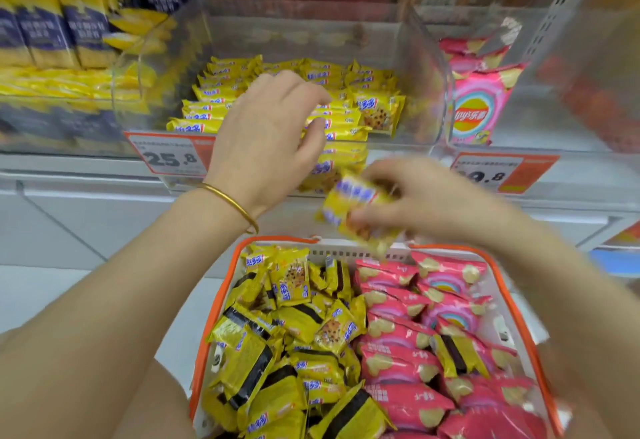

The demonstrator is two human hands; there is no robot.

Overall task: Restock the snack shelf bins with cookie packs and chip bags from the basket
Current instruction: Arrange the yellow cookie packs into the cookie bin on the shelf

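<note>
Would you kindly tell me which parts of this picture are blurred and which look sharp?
Head view: the right hand and the cookie packs it grips are smeared by motion; the blue-and-yellow bags at far left are soft; the left hand, the basket and the price tag look fairly sharp.

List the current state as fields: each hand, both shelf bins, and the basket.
left hand: over the front of the cookie bin, fingers curled near its packs; grip unclear
right hand: holds a yellow cookie pack above the basket
cookie bin: partly filled with yellow packs
chip bin: pink Lay's bags
basket: loose cookie packs on the left, pink chip bags on the right
</note>
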